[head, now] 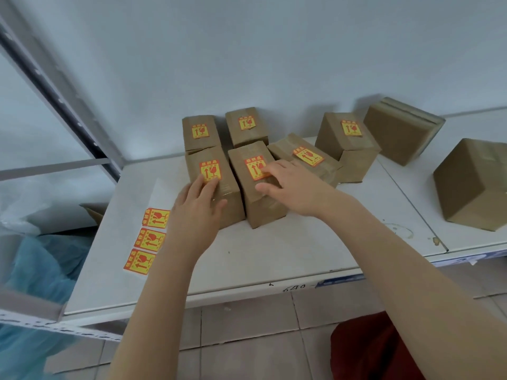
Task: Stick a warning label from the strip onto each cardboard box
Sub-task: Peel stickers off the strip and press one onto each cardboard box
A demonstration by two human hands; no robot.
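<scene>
Brown cardboard sits under both my palms. My left hand [196,207] lies flat with straight fingers on the front-left box [229,212], fingertips just below its yellow-and-red label [210,170]. My right hand [290,185] rests open on the front-middle box [263,212], fingers spread over the right edge of that box's label [253,168], thumb stretched along the taped seam. Neither hand grips anything.

Four more labelled boxes crowd behind, up to the wall [247,50]: back-left box [199,124], back-middle box [247,139], a flattish box lying on its side [285,149] and a tilted box [354,157]. Two plain boxes stand apart to the right, a leaning box [395,133] against the wall and a near box [472,185] by the right edge. All are taped shut, so I cannot see inside.

The label strip [149,239] lies near the white shelf top's [274,250] left edge, beside my left wrist, three glossy labels on white backing. A band of white top shows between the front boxes and the front lip. A grey metal upright [55,86] rises at left.
</scene>
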